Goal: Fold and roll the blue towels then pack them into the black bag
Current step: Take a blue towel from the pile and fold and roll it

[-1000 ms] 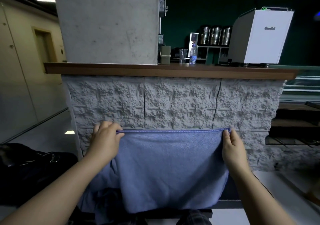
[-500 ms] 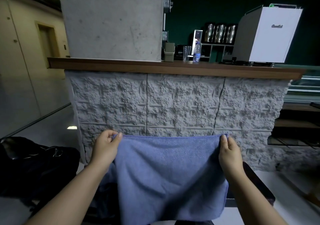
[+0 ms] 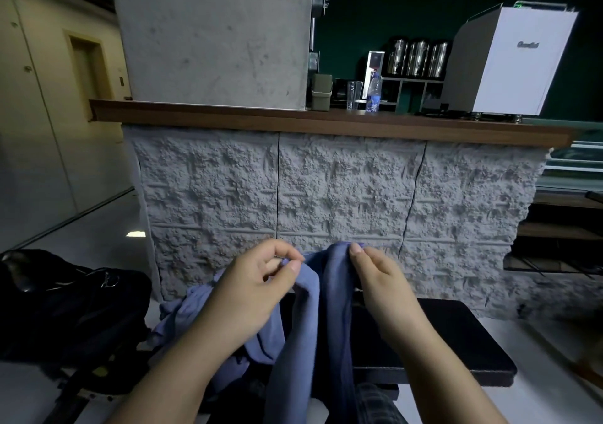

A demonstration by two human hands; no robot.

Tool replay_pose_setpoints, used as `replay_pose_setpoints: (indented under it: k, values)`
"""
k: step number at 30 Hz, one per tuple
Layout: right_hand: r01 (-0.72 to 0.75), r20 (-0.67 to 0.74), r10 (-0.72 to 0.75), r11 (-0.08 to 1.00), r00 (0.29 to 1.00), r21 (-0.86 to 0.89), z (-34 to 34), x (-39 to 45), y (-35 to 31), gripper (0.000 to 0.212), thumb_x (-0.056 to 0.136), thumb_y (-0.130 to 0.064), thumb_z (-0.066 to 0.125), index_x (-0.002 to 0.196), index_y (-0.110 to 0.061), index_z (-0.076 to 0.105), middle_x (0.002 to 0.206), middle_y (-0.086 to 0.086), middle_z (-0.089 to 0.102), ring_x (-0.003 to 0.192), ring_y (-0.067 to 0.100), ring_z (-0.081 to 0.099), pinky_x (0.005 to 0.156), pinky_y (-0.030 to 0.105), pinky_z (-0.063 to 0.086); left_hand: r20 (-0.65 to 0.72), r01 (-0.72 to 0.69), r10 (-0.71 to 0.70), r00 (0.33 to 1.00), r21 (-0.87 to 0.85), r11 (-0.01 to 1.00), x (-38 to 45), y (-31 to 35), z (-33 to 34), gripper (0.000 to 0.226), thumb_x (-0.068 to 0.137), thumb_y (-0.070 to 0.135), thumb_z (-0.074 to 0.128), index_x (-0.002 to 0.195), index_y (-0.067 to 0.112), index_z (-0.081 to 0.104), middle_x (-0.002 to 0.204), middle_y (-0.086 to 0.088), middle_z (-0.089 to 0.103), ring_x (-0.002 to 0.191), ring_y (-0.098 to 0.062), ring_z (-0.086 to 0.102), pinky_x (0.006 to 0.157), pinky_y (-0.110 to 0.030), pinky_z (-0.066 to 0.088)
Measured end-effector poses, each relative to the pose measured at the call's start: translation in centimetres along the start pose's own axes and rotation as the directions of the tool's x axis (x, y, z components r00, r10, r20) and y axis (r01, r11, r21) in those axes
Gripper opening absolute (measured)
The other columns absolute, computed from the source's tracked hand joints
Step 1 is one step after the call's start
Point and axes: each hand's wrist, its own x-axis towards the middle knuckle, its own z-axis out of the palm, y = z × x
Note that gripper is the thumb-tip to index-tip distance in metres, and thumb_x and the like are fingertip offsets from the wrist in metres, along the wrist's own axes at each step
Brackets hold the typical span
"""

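A blue towel [image 3: 323, 312] hangs doubled in front of me, its two top corners brought close together. My left hand [image 3: 257, 290] pinches one corner between thumb and fingers. My right hand [image 3: 381, 283] pinches the other corner a short way to the right. The towel drapes down in long folds between my forearms. More blue towels [image 3: 182, 312] lie crumpled on the left of the black bench, partly hidden by my left arm. The black bag [image 3: 65, 306] sits on the floor at the far left, apart from both hands.
A black padded bench [image 3: 456, 339] runs under my hands. Right behind it stands a rough grey stone counter front [image 3: 326, 195] with a wooden top [image 3: 326, 123] carrying a white machine [image 3: 512, 65], a bottle and a glass. White floor lies to the left and right.
My hands have come together, bringing the two top corners of the spread towel nearly to touching, so the towel now hangs folded in half. The view has tilted slightly downward.
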Motion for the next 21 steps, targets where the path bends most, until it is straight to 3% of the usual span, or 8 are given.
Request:
replay_pose_setpoints:
  k: [2, 3, 5, 9, 13, 15, 17, 21]
  values:
    - [0.075, 0.099, -0.065, 0.992, 0.993, -0.102, 0.9, -0.5, -0.9, 0.057, 0.087, -0.05, 0.048, 0.085, 0.007, 0.051, 0.073, 0.028, 0.054, 0.07, 0.019, 0.05, 0.064, 0.035, 0.042, 0.036, -0.014, 0.011, 0.999, 0.071, 0.997, -0.4, 0.6, 0.1, 0.007, 0.083, 0.026, 0.063, 0.088, 0.03, 0.06, 0.076, 0.016, 0.068, 0.069, 0.003, 0.055, 0.069, -0.012, 0.041]
    - [0.113, 0.128, -0.094, 0.983, 0.987, -0.147, 1.2, -0.8, -1.4, 0.063, 0.085, -0.053, 0.047, 0.087, 0.009, 0.051, 0.072, 0.027, 0.053, 0.069, 0.018, 0.047, 0.064, 0.036, 0.04, 0.045, -0.018, 0.014, 0.999, 0.096, 0.995, -0.5, 0.8, 0.1, 0.01, 0.085, 0.021, 0.064, 0.089, 0.028, 0.059, 0.076, 0.021, 0.067, 0.069, 0.006, 0.056, 0.069, -0.009, 0.041]
    - [0.177, 0.149, -0.148, 0.964, 0.978, -0.2, 1.4, -1.2, -2.0, 0.054, 0.092, -0.045, 0.048, 0.079, 0.008, 0.05, 0.065, 0.01, 0.046, 0.064, 0.013, 0.04, 0.059, 0.032, 0.034, 0.053, -0.02, 0.013, 0.999, 0.133, 0.991, -0.7, 1.2, -0.2, 0.014, 0.086, 0.016, 0.062, 0.093, 0.028, 0.058, 0.08, 0.023, 0.068, 0.073, 0.008, 0.057, 0.073, -0.011, 0.042]
    - [0.235, 0.134, -0.206, 0.937, 0.969, -0.26, 1.3, -2.0, -3.2, 0.038, 0.097, -0.024, 0.05, 0.06, -0.014, 0.05, 0.055, -0.012, 0.04, 0.055, 0.003, 0.034, 0.051, 0.024, 0.027, 0.098, -0.018, 0.002, 0.995, 0.166, 0.986, -1.0, 1.4, -0.6, 0.022, 0.084, 0.023, 0.055, 0.099, 0.038, 0.056, 0.093, 0.021, 0.069, 0.085, 0.0, 0.062, 0.082, -0.028, 0.049]
    - [0.28, 0.231, -0.213, 0.907, 0.949, -0.313, 1.8, -2.7, -3.8, 0.043, 0.09, -0.042, 0.05, 0.077, -0.003, 0.06, 0.064, 0.013, 0.055, 0.065, 0.008, 0.043, 0.057, 0.038, 0.038, 0.045, -0.126, 0.118, 0.992, 0.246, 0.961, -1.0, 2.0, -0.4, 0.015, 0.09, 0.022, 0.059, 0.087, 0.036, 0.061, 0.083, 0.021, 0.069, 0.081, 0.007, 0.062, 0.073, -0.016, 0.046]
    - [0.279, 0.288, -0.191, 0.911, 0.938, -0.304, 2.0, -3.2, -4.2, 0.033, 0.096, -0.03, 0.048, 0.077, -0.007, 0.062, 0.061, 0.002, 0.055, 0.064, 0.004, 0.043, 0.059, 0.034, 0.038, 0.022, -0.226, 0.233, 0.972, 0.349, 0.909, -0.8, 2.1, -0.5, 0.004, 0.085, 0.031, 0.059, 0.086, 0.035, 0.061, 0.074, 0.016, 0.063, 0.068, 0.003, 0.058, 0.063, -0.013, 0.041]
    - [0.259, 0.333, -0.161, 0.925, 0.929, -0.276, 2.1, -3.5, -4.7, 0.031, 0.099, -0.016, 0.045, 0.074, -0.013, 0.061, 0.063, -0.012, 0.054, 0.064, -0.001, 0.043, 0.059, 0.024, 0.037, -0.012, -0.275, 0.308, 0.951, 0.421, 0.864, -0.6, 1.9, -0.7, 0.012, 0.077, 0.036, 0.06, 0.089, 0.035, 0.06, 0.078, 0.011, 0.055, 0.066, -0.001, 0.051, 0.06, -0.011, 0.035]
    - [0.336, 0.389, -0.203, 0.889, 0.899, -0.313, 2.3, -3.5, -4.9, 0.028, 0.099, -0.022, 0.044, 0.078, -0.013, 0.061, 0.071, -0.011, 0.054, 0.069, 0.001, 0.043, 0.063, 0.031, 0.039, -0.067, -0.29, 0.341, 0.938, 0.391, 0.873, -0.4, 2.1, -0.9, 0.009, 0.071, 0.029, 0.072, 0.07, 0.027, 0.063, 0.081, 0.017, 0.053, 0.069, 0.004, 0.051, 0.063, -0.005, 0.035]
